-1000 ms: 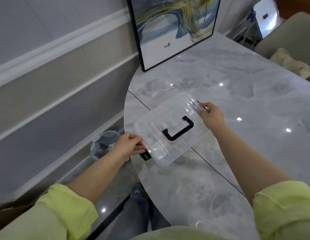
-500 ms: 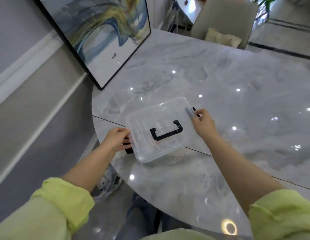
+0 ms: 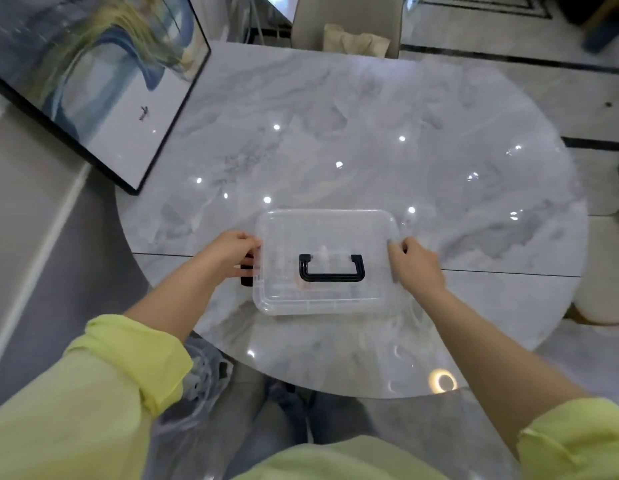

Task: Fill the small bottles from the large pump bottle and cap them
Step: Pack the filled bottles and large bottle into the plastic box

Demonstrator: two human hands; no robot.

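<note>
No brand, label or legible writing shows on any item. At far left one black-framed abstract painting (image 3: 93, 81) leans at the edge of the one grey marble-patterned round table (image 3: 405, 133); the left hand (image 3: 231, 252), forearm reaching in from a rolled yellow-green sleeve (image 3: 128, 362), curls its fingers round the black latch (image 3: 247, 273) on the left end of the one clear plastic lidded storage box (image 3: 327, 233). The box sits flat near the table's front edge with one black carrying handle (image 3: 332, 268) on its lid, contents blurred beyond telling; the right hand (image 3: 415, 266) grips its right end, fingers curled over the edge.

Inside the clear box (image 3: 321, 261), the contents are blurred; the right hand (image 3: 417, 268) hides its right latch.
</note>
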